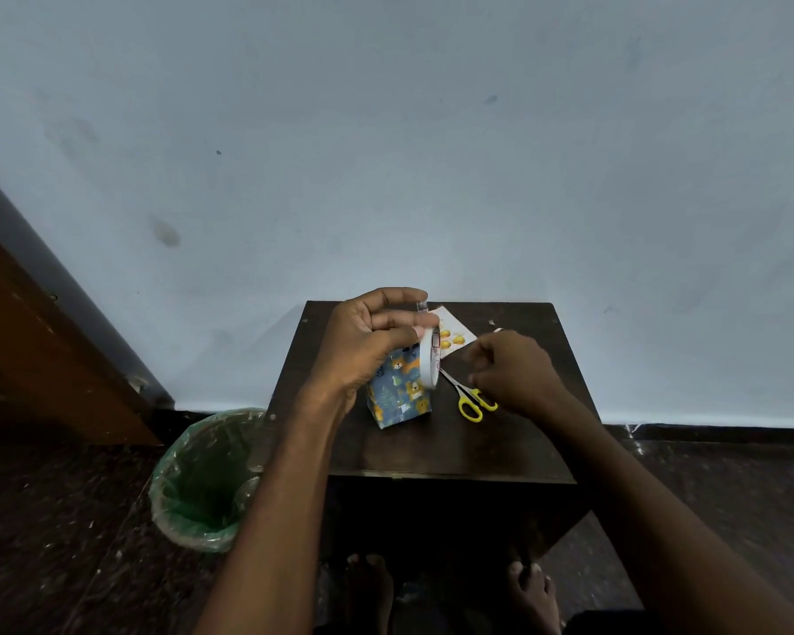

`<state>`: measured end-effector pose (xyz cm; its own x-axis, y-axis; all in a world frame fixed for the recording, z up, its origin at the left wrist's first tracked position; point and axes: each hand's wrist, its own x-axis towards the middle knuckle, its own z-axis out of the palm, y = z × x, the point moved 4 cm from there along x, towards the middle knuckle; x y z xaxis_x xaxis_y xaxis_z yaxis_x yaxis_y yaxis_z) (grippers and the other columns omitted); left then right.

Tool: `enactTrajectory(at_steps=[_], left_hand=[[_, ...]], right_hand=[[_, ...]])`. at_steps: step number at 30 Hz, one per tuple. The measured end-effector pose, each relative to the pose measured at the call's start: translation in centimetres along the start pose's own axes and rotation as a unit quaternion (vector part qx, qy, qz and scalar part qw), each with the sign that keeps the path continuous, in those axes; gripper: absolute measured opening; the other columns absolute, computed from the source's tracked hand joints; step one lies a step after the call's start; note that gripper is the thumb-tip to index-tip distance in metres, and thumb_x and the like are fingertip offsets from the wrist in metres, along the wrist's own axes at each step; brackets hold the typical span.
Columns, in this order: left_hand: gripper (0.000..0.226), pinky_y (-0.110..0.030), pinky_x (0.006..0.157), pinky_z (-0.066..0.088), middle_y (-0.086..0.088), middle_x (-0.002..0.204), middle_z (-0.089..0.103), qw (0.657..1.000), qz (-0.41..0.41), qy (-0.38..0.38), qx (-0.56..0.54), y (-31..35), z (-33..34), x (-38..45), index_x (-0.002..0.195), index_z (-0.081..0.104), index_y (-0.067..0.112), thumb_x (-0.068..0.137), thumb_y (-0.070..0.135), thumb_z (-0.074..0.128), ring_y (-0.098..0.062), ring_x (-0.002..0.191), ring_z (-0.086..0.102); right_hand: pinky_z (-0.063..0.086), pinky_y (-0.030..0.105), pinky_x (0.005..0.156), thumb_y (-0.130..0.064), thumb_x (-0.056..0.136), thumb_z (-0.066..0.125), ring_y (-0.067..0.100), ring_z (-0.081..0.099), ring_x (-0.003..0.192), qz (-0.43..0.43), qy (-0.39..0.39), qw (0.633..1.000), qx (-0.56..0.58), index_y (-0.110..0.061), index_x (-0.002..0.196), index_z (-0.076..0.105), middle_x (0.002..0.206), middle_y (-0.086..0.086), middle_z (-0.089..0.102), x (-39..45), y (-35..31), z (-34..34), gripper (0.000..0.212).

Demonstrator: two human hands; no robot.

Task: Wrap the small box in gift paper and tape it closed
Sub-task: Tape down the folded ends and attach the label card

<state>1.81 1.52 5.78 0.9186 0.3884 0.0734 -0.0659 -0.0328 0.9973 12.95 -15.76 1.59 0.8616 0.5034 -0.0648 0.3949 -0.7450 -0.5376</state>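
The small box (402, 391), covered in blue gift paper with animal prints, stands upright on the dark wooden table (500, 451). My left hand (367, 341) is raised just above and in front of it and holds a white tape roll (429, 357) on edge between thumb and fingers. A short clear strip of tape sticks up at my fingertips. My right hand (514, 373) hovers to the right over the table with its fingers curled, directly above the handles of the yellow scissors (471, 401). Whether it touches them is hidden.
A scrap of white paper with yellow prints (452, 336) lies at the back of the table behind the roll. A bin with a green liner (207, 478) stands on the floor left of the table. The wall rises right behind the table; a wooden door is at far left.
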Motion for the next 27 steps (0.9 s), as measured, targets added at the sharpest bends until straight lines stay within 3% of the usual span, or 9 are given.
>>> enactTrajectory(at_steps=[2,5,16,22,27], left_hand=[[0.04,-0.022,0.082,0.06,-0.01,0.104,0.083,1.0,0.006,-0.004,0.014,0.0,0.1,0.0,0.126,0.072,0.004,0.09,-0.013,0.073,-0.019,0.103,0.079],[0.039,-0.021,0.081,0.06,-0.01,0.104,0.083,1.0,0.011,0.0,0.022,0.0,0.2,0.0,0.125,0.072,0.004,0.09,-0.012,0.073,-0.017,0.102,0.079],[0.037,-0.024,0.084,0.061,-0.009,0.105,0.083,1.0,0.008,0.008,0.019,-0.1,0.0,0.1,0.125,0.072,0.008,0.092,-0.009,0.073,-0.018,0.105,0.079],[0.031,-0.019,0.082,0.059,-0.009,0.101,0.083,0.999,0.015,0.017,0.028,0.1,0.1,0.0,0.123,0.073,0.007,0.094,-0.005,0.073,-0.016,0.103,0.079],[0.028,-0.024,0.088,0.061,-0.008,0.099,0.083,0.999,0.019,0.015,0.042,0.0,0.3,0.0,0.119,0.073,0.01,0.095,-0.003,0.073,-0.016,0.101,0.079]], right_hand=[[0.049,0.03,0.077,-0.017,0.08,0.077,0.025,0.066,0.1,0.034,-0.037,0.995,-0.085,-0.024,0.085,0.065,0.101,-0.002,0.069,-0.4,0.7,0.9,0.015],[0.048,0.032,0.077,-0.028,0.085,0.075,0.027,0.063,0.104,0.016,-0.055,0.988,-0.142,-0.021,0.1,0.064,0.109,0.0,0.065,-1.0,0.3,2.2,0.02],[0.048,0.037,0.077,-0.019,0.096,0.066,0.031,0.063,0.113,-0.03,-0.025,0.972,-0.23,-0.016,0.116,0.062,0.12,0.009,0.064,-1.5,-0.9,3.0,0.021],[0.044,0.037,0.076,-0.013,0.097,0.062,0.037,0.063,0.111,-0.007,0.003,0.986,-0.167,-0.014,0.119,0.054,0.117,0.013,0.06,-0.8,0.0,1.7,0.023],[0.038,0.031,0.074,0.002,0.085,0.065,0.024,0.056,0.095,-0.016,-0.023,0.999,-0.047,-0.021,0.107,0.057,0.1,-0.004,0.061,0.0,0.5,1.0,0.032]])
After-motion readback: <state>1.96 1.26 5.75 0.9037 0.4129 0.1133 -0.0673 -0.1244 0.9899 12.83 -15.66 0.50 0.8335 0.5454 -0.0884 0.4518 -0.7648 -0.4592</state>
